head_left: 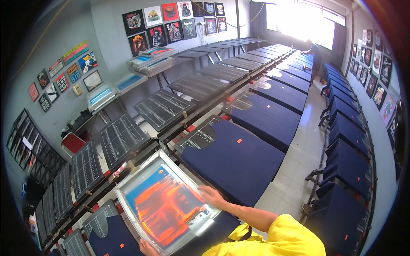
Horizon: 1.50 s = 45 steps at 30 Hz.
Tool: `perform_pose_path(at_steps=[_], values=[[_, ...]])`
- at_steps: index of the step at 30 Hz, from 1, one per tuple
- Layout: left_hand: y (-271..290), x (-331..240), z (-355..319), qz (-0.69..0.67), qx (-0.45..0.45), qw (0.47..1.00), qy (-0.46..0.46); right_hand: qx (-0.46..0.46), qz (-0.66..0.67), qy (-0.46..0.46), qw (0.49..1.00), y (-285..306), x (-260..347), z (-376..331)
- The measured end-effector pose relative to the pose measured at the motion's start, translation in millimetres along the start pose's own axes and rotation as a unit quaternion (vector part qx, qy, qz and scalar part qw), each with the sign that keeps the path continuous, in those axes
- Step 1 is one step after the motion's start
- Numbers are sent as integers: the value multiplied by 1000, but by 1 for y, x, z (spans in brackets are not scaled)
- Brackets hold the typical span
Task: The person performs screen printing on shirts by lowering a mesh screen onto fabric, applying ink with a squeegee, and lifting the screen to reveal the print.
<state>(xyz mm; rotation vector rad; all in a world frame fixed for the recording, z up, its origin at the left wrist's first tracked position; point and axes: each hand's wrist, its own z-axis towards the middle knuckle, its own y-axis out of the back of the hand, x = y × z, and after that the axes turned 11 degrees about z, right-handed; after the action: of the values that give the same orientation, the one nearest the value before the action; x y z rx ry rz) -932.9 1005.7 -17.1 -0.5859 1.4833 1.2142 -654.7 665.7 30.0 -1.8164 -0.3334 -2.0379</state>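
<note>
A screen printing frame [124,187] with a pale rim, a blue mesh and smeared orange ink is tilted between my two hands. At its lower left corner, my left hand [148,247] is closed on the rim, mostly cut off by the picture's lower edge. My right hand [212,197] grips the right side of the rim, thumb and fingers around it. Under and beyond the frame, a navy shirt [230,164] lies flat on a printing board, with a small orange mark on it. Another navy shirt [113,232] lies to the left, partly hidden by the frame.
A long row of boards with navy shirts [275,104] runs away to the back. Bare dark boards [162,109] line the rail's far side. More shirts [346,166] hang over a rack at right, across a tiled aisle [294,158]. Another person [315,55] stands at the far end.
</note>
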Motion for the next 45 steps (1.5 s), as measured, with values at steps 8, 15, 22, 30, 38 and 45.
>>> perform_pose_path(at_steps=[8,15,22,30,38,45], values=[[1,-71,-31,108,-123,982,-91,-33,-36,29,998,-1,-8,2],[1,-126,-68,88,-183,973,-112,-56,-39,96,993,-4,-2,-1],[-11,-140,-158,34,108,991,68,-51,7,120,991,-2,12,-4],[-40,-142,-193,-19,318,912,259,-55,12,122,991,2,20,-4],[-41,-137,-171,183,404,894,-66,-74,20,141,987,-4,3,0],[-43,-119,-161,-48,363,896,251,-63,-8,127,990,-4,5,-2]])
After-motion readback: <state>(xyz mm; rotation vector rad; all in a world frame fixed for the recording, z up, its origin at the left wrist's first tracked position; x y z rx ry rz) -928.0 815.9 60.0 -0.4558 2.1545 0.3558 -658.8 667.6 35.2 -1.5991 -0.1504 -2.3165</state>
